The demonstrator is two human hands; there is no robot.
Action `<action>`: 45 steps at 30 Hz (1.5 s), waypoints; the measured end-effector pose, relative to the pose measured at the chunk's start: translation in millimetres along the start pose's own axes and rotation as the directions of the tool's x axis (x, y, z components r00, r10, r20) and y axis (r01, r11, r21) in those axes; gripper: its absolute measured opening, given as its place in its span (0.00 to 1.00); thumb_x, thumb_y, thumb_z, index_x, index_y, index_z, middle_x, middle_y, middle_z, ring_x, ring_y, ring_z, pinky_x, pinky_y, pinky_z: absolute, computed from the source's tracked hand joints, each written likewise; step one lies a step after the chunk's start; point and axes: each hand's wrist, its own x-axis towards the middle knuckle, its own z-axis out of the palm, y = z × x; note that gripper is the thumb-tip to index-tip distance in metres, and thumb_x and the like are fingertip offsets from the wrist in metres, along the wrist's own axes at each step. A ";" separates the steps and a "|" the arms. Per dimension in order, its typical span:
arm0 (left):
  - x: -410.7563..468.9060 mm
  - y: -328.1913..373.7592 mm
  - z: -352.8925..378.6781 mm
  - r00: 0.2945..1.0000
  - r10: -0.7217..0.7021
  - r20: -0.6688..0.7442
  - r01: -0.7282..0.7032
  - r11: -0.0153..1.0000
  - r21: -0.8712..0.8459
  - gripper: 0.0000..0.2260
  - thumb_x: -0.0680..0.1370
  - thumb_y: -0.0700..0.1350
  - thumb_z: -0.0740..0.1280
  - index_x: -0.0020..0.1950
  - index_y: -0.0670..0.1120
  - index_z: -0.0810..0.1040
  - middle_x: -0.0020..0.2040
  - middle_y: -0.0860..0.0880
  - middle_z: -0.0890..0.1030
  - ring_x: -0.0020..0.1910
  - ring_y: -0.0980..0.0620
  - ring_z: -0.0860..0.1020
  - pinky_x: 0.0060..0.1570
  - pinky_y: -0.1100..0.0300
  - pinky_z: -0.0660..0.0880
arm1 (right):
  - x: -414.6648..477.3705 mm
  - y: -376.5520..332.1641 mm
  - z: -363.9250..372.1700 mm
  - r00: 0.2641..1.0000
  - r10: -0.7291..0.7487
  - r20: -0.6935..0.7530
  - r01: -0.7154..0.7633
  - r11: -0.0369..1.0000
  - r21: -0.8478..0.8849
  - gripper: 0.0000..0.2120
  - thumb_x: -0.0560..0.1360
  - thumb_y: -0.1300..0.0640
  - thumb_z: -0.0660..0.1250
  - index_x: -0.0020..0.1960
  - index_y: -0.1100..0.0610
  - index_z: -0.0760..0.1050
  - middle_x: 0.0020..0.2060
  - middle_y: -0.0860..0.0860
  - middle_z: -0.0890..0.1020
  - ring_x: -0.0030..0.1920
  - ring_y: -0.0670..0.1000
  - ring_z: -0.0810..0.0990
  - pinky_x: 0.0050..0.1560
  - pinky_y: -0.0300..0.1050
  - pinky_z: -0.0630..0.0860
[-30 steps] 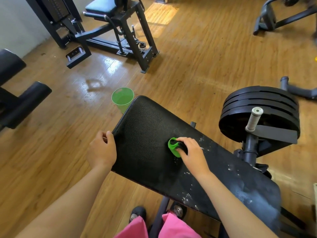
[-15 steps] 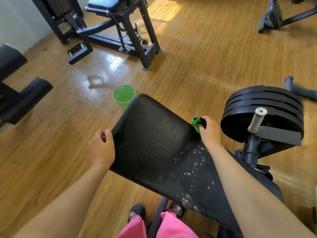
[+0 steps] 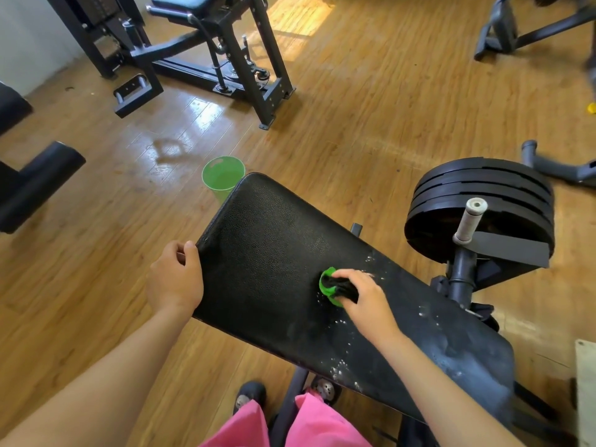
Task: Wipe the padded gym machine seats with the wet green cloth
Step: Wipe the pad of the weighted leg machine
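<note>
A long black padded seat (image 3: 274, 253) stretches from the centre to the lower right, flecked with white suds on its right half. My right hand (image 3: 364, 295) grips a bunched green cloth (image 3: 327, 285) and presses it on the middle of the pad. My left hand (image 3: 175, 279) holds the pad's left edge, thumb on top and fingers curled under the rim.
A green cup (image 3: 222, 177) stands on the wooden floor just beyond the pad's far end. A stack of black weight plates (image 3: 480, 201) with a grey handle (image 3: 471, 221) sits to the right. A black machine with a blue seat (image 3: 180, 4) stands at the back left.
My right hand has drawn the green cloth from the pad's far right edge back to the middle of the pad. My left hand has kept its hold on the left edge.
</note>
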 end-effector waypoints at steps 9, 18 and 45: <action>0.3 -3.0 0.2 1.000 0.011 0.009 -0.011 1.000 -0.023 0.15 0.83 0.49 0.53 0.45 0.42 0.73 0.35 0.46 0.73 0.32 0.49 0.69 0.29 0.57 0.63 | 75.4 28.5 -31.5 0.983 0.047 -0.177 -0.061 0.995 -0.075 0.14 0.75 0.65 0.67 0.60 0.56 0.77 0.55 0.52 0.79 0.57 0.51 0.75 0.59 0.44 0.70; 2.6 -6.2 2.2 1.000 0.006 -0.007 -0.006 1.000 -0.006 0.15 0.83 0.50 0.54 0.46 0.43 0.74 0.37 0.45 0.75 0.33 0.48 0.70 0.29 0.57 0.63 | 62.3 14.5 -18.6 0.960 0.127 -0.250 -0.125 0.992 0.022 0.13 0.75 0.63 0.69 0.59 0.55 0.77 0.55 0.50 0.80 0.57 0.50 0.76 0.61 0.48 0.73; -1.1 0.3 -5.5 0.998 0.002 0.068 0.004 0.996 -0.089 0.14 0.84 0.51 0.53 0.48 0.44 0.72 0.38 0.48 0.73 0.38 0.48 0.72 0.34 0.56 0.67 | -62.9 -58.2 82.3 0.962 0.052 -0.268 -0.050 0.999 0.013 0.20 0.71 0.67 0.71 0.60 0.55 0.77 0.53 0.45 0.78 0.57 0.45 0.74 0.58 0.28 0.65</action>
